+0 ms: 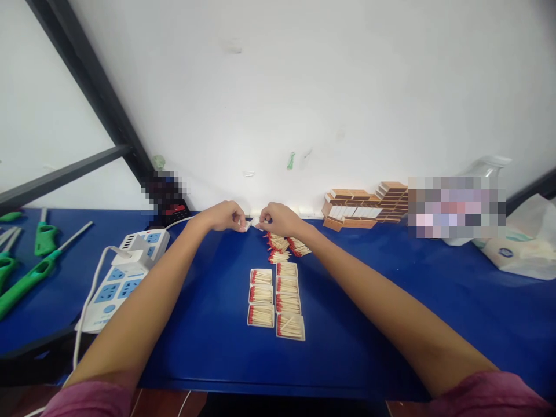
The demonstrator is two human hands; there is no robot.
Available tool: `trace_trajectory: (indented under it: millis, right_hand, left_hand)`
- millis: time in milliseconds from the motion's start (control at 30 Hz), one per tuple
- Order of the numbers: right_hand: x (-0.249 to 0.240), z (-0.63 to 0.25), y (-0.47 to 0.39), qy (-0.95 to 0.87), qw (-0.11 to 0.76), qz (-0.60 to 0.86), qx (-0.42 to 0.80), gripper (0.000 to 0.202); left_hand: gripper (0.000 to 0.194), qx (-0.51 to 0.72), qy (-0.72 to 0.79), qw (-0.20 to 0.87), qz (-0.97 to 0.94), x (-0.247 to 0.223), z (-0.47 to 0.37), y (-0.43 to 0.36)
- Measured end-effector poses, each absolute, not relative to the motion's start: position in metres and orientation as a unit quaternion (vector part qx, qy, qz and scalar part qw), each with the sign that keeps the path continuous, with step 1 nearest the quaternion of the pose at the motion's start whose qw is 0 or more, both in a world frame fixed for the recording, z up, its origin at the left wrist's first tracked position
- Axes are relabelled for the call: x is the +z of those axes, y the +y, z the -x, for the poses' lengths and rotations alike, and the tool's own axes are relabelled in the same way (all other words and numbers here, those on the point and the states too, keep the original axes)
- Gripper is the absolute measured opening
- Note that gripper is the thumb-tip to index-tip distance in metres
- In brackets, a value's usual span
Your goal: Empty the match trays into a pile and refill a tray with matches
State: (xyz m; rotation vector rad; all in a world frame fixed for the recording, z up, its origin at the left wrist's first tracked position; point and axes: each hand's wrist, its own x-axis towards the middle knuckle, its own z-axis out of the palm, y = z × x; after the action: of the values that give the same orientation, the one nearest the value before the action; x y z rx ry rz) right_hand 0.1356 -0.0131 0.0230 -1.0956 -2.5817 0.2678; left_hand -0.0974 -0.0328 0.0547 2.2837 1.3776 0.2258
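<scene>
Near the back edge of the blue table, my left hand pinches a small white piece. Just to its right, my right hand has its fingers closed at another small white piece; the two pieces are very close together, and whether they touch is unclear. Below my right hand lie loose piles of red-tipped matches. Closer to me, small white trays filled with matches stand in two columns, a left one and a right one, red heads facing left.
Stacked brown matchbox sleeves lean by the wall at the back right. Further right are a clear jar and a tissue pack. On the left are a white power strip, its cable, and green lighters.
</scene>
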Motion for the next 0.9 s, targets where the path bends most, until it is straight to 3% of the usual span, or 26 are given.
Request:
trace_trajectory:
  millis: [167,333,900]
  right_hand:
    - [0.027,-0.129,-0.014,-0.908,0.142,0.381,0.097,0.007]
    - [0.046,-0.158,0.002,-0.884,0.186,0.424,0.065,0.013]
    - [0.031,-0.172,0.019,-0.873,0.143,0.464,0.041,0.011]
  left_hand:
    - [0.015,0.146,0.538,0.129,-0.82,0.063,0.098,-0.037]
    - [0.014,0.181,0.549,0.077,-0.812,0.058,0.084,-0.028]
    - [0.015,0.143,0.515,0.057,-0.843,0.037,0.04,0.007]
